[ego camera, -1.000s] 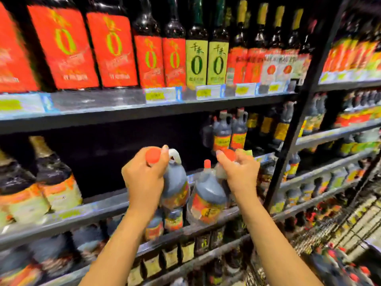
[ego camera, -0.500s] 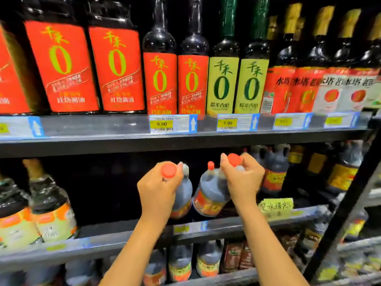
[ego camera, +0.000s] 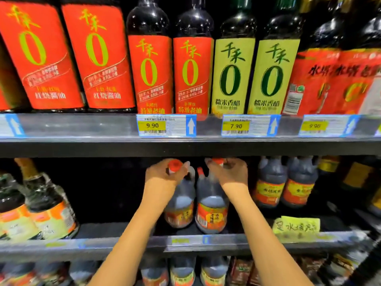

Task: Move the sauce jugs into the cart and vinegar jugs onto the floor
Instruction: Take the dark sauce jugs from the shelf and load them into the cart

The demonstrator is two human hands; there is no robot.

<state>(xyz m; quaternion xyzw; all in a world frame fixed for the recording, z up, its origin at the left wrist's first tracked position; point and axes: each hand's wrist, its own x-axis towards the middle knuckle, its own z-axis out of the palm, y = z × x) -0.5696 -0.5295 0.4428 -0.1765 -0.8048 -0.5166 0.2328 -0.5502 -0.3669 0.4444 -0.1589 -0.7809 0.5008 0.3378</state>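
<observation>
Two dark jugs with red caps and orange labels are listed side by side, close enough to touch, at the front of the middle shelf and under the edge of the upper shelf. The left jug is held at its top by the left hand, whose grip is closed, with fingers curled over the red cap and neck. The right jug is held likewise by the right hand, whose grip is closed round the cap and handle area. Whether the bases are lifted clear or rest on the shelf cannot be told. Neither cart nor floor is shown, so both jugs are judged to be far from their places. Risks noted: each full jug is held by one hand at the top alone, so a slip or swing is likely if the weight is taken suddenly. The caps sit just below the upper shelf and could be knocked against it on a straight lift. The two matching jugs just to the right and the bottles at the left could be struck by a sideways swing. The labels are blurred, so sauce could be mistaken for vinegar.
</observation>
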